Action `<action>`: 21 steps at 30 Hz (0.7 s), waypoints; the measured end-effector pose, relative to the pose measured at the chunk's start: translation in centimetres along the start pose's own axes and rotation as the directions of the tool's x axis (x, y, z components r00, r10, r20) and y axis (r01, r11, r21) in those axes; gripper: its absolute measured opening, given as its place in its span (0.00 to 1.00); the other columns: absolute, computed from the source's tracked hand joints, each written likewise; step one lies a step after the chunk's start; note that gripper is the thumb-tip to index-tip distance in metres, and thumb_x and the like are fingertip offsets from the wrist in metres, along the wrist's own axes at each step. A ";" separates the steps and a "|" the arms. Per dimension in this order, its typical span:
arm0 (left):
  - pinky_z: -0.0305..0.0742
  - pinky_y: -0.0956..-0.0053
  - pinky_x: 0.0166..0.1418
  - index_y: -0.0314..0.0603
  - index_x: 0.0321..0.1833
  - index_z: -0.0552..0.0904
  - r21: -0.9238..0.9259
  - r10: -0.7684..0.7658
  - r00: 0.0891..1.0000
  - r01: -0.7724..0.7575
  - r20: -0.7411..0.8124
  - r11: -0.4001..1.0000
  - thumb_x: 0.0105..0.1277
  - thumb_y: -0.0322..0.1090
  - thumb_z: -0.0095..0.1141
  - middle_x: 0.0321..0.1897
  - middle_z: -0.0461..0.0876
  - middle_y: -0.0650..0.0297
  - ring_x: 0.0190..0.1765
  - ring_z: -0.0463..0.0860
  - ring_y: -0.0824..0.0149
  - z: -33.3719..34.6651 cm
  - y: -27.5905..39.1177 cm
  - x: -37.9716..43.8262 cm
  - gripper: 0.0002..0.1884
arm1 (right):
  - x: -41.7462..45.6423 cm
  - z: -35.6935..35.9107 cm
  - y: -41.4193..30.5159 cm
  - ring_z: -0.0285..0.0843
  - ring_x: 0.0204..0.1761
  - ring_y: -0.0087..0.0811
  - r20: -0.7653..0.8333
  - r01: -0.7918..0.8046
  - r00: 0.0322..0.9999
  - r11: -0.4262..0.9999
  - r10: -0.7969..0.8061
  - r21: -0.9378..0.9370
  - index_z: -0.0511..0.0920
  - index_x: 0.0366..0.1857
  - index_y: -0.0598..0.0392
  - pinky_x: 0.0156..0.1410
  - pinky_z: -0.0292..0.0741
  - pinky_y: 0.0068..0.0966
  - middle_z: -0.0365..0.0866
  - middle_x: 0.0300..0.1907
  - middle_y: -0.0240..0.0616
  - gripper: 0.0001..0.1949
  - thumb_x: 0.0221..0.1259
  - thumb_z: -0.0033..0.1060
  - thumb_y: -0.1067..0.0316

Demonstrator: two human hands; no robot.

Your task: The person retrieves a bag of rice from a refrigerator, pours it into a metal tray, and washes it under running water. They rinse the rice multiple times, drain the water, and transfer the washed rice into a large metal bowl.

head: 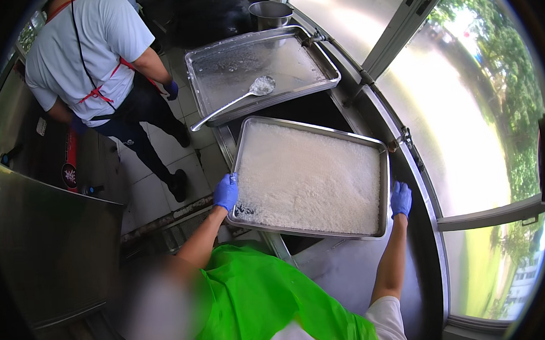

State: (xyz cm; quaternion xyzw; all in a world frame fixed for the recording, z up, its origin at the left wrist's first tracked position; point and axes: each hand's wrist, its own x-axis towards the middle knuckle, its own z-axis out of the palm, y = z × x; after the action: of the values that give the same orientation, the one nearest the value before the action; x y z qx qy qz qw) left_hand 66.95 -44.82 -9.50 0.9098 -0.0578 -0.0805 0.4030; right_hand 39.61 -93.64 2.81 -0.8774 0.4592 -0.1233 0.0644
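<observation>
A rectangular metal tray (383, 183) lies before me, filled with a broad layer of white grains that look like rice (311, 179). A dark patch shows through the grains in its near left corner. My left hand (226, 193), in a blue glove, grips the tray's left rim, thumb on top. Beside the right rim is my right hand (401, 199), also blue-gloved, its fingers curled. Whether it touches the tray is hard to tell. Behind stands another metal tray (236, 64), wet and with scattered grains. A large metal spoon (233, 105) rests across it, white grains in its bowl.
A metal pot (271, 16) stands behind the far tray. Taps (314, 38) and a pipe run along the window side at right. On the tiled floor (181, 169) at left, a co-worker (97, 63) faces away beside dark metal equipment (52, 243). A steel counter (336, 267) extends nearer me.
</observation>
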 end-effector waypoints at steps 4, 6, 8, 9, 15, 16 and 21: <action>0.71 0.46 0.41 0.36 0.38 0.76 0.015 -0.003 1.000 0.003 -0.020 1.000 0.74 0.51 0.41 0.34 0.80 0.39 0.41 0.77 0.34 -0.7 0.4 -0.5 0.21 | 6.8 -4.8 -9.2 0.74 0.52 0.54 -0.388 0.172 0.917 0.971 -0.096 0.168 0.78 0.50 0.59 0.59 0.68 0.45 0.77 0.46 0.59 0.19 0.70 0.46 0.54; 0.71 0.47 0.41 0.36 0.38 0.76 0.020 0.028 1.000 -0.028 -0.014 0.999 0.74 0.50 0.42 0.34 0.80 0.40 0.41 0.77 0.34 -0.4 0.8 -0.5 0.21 | 11.0 -5.1 -10.2 0.74 0.52 0.53 -0.322 0.137 0.941 0.988 -0.107 0.072 0.80 0.48 0.56 0.59 0.68 0.44 0.77 0.47 0.58 0.18 0.70 0.47 0.54; 0.71 0.47 0.41 0.36 0.38 0.76 0.029 0.061 0.998 -0.060 -0.010 0.998 0.73 0.50 0.42 0.34 0.80 0.40 0.40 0.77 0.35 0.1 1.0 -0.3 0.21 | 13.7 -4.6 -8.7 0.74 0.52 0.53 -0.171 0.142 0.977 0.988 -0.130 0.056 0.82 0.45 0.54 0.59 0.68 0.43 0.78 0.48 0.55 0.16 0.69 0.48 0.55; 0.71 0.47 0.41 0.35 0.38 0.76 0.035 0.054 0.998 -0.053 -0.018 0.998 0.73 0.50 0.42 0.33 0.80 0.40 0.40 0.78 0.35 -0.1 0.8 -0.4 0.21 | 14.2 -4.5 -9.2 0.75 0.52 0.53 -0.129 0.169 0.980 0.979 -0.153 0.116 0.82 0.44 0.52 0.59 0.69 0.43 0.78 0.48 0.54 0.15 0.68 0.49 0.55; 0.71 0.47 0.41 0.35 0.38 0.76 0.037 0.023 0.999 -0.022 -0.026 0.999 0.73 0.49 0.42 0.33 0.80 0.40 0.40 0.78 0.36 -0.3 0.1 -1.0 0.21 | 8.2 -1.7 -5.5 0.76 0.51 0.53 -0.673 0.360 0.709 0.929 -0.213 0.085 0.82 0.35 0.51 0.56 0.71 0.45 0.80 0.47 0.52 0.12 0.66 0.48 0.59; 0.71 0.47 0.41 0.36 0.39 0.76 0.009 0.018 1.000 -0.018 -0.008 1.000 0.73 0.50 0.42 0.33 0.80 0.40 0.40 0.78 0.36 -0.5 0.6 -1.1 0.21 | 6.9 -0.2 -2.5 0.75 0.52 0.52 -0.450 0.045 0.892 0.986 0.031 0.158 0.81 0.36 0.52 0.57 0.71 0.44 0.79 0.48 0.52 0.11 0.66 0.50 0.60; 0.72 0.46 0.40 0.37 0.39 0.76 0.034 0.038 0.999 -0.037 -0.023 0.999 0.74 0.51 0.40 0.32 0.80 0.40 0.39 0.78 0.35 -0.2 0.4 -0.8 0.22 | -2.8 4.7 3.1 0.75 0.51 0.50 -0.179 -0.226 0.953 0.968 0.243 0.111 0.80 0.40 0.57 0.57 0.70 0.43 0.79 0.45 0.51 0.10 0.62 0.55 0.63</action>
State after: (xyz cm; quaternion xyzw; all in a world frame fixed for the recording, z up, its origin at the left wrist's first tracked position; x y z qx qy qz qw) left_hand 66.20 -44.82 -9.03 0.9162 -0.0713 -0.0614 0.3896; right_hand 36.92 -93.11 -2.84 -0.7970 0.5581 -0.2190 0.0734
